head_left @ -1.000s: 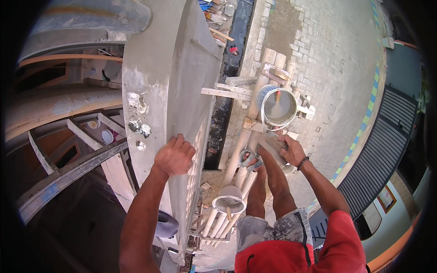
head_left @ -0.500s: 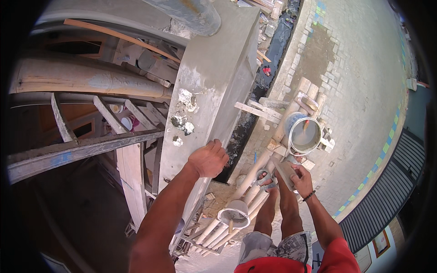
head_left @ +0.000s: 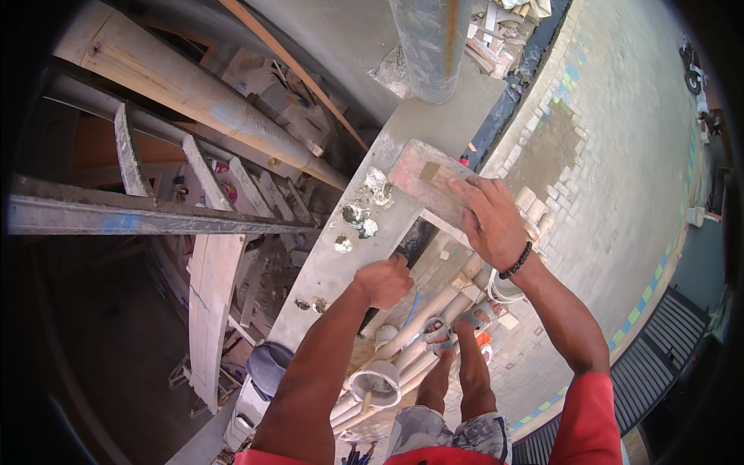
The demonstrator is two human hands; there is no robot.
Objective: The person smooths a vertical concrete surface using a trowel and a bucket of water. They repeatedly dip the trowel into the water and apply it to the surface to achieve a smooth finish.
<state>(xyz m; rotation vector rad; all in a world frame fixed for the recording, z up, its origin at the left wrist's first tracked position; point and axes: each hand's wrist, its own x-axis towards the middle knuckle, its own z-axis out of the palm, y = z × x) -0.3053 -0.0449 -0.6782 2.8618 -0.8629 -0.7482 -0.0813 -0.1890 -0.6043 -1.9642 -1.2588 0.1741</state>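
My right hand (head_left: 496, 221) grips a plastering float (head_left: 412, 167), a worn flat rectangular board, with the fingers over its near end. The float lies over the right part of a grey concrete ledge (head_left: 325, 271); whether its whole face touches cannot be told. White and dark mortar lumps (head_left: 359, 219) sit on the ledge, left of the float. Lower down, my left hand (head_left: 385, 282) is closed at the ledge's right edge. Its fingertips are hidden, and so is whatever they may hold.
My feet stand on bamboo poles (head_left: 422, 310) above paving. A bucket (head_left: 376, 384) stands low on the poles; another bucket (head_left: 505, 288) is partly behind my right forearm. A metal ladder (head_left: 155, 221) lies left, a grey pipe (head_left: 430, 50) rises ahead, and a dark cap-like thing (head_left: 268, 368) rests near my left arm.
My right hand has brought the float from beside my legs up and left over the ledge. The left hand stays closed by the edge. The whole view has shifted and turned.
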